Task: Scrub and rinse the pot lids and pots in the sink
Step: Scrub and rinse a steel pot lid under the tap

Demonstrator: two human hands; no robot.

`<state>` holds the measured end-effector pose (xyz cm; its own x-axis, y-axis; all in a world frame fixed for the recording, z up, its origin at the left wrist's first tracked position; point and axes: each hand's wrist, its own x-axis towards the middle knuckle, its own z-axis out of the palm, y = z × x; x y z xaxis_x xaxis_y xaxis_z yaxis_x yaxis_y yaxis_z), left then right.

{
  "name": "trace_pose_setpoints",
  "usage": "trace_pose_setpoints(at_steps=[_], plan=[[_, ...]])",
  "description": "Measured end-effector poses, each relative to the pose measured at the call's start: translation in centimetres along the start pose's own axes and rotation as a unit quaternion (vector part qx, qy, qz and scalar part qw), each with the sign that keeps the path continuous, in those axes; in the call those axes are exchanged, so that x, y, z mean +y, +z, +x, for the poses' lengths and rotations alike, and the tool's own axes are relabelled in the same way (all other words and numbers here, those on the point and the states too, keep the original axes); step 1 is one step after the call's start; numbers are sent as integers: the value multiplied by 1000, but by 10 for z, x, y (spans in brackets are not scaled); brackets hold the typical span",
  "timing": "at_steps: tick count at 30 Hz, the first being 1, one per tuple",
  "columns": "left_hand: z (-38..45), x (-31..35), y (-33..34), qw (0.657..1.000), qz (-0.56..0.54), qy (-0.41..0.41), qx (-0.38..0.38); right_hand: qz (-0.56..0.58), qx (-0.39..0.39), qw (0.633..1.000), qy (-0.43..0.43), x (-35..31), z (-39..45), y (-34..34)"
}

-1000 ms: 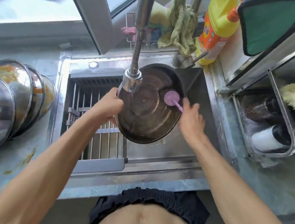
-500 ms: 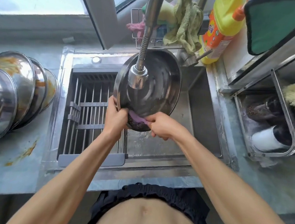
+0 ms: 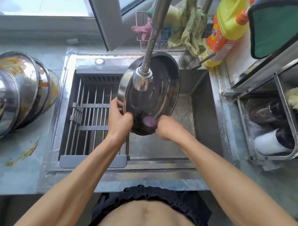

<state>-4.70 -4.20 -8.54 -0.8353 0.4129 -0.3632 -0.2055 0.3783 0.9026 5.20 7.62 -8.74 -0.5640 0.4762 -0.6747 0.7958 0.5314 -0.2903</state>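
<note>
Tilting up over the stainless steel sink (image 3: 197,102), the round steel pot (image 3: 151,102) faces the person with its hollow side, long axis running from near edge up toward the flexible metal faucet head (image 3: 143,80) in front of it. The left hand (image 3: 119,120) clasps its lower left rim. The right hand (image 3: 168,127), blurred, closes on a purple scrub brush (image 3: 149,121) inside the lower rim. Bare basin lies right; a slatted drying rack (image 3: 92,118) fills the left.
</note>
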Motion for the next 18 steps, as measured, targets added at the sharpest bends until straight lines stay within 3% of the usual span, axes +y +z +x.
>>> trace_pose_setpoints(at_steps=[3, 5, 7, 9, 13, 16, 18], plan=[[-1, -10, -3, 1000, -22, -7, -4, 231, -88, 969, 4, -15, -8, 7], [1, -11, -7, 999, -36, -14, -2, 270, -102, 957, -3, -14, -8, 5], [2, -10, -11, 999, -42, -19, 7, 183, -88, 979, -21, -10, -4, 2], [2, -9, -16, 999, -39, -27, 4, 19, -42, 999, -15, -5, 1, -2], [-5, -14, -20, 998, -15, -49, -29, -202, 87, 975, 26, 8, 8, -15], [-6, -11, -18, 998, -11, -56, -24, -238, 140, 960, 40, 16, 12, -26], [-4, -6, -16, 998, -22, -49, -21, -208, 129, 969, 39, 16, 7, -24]])
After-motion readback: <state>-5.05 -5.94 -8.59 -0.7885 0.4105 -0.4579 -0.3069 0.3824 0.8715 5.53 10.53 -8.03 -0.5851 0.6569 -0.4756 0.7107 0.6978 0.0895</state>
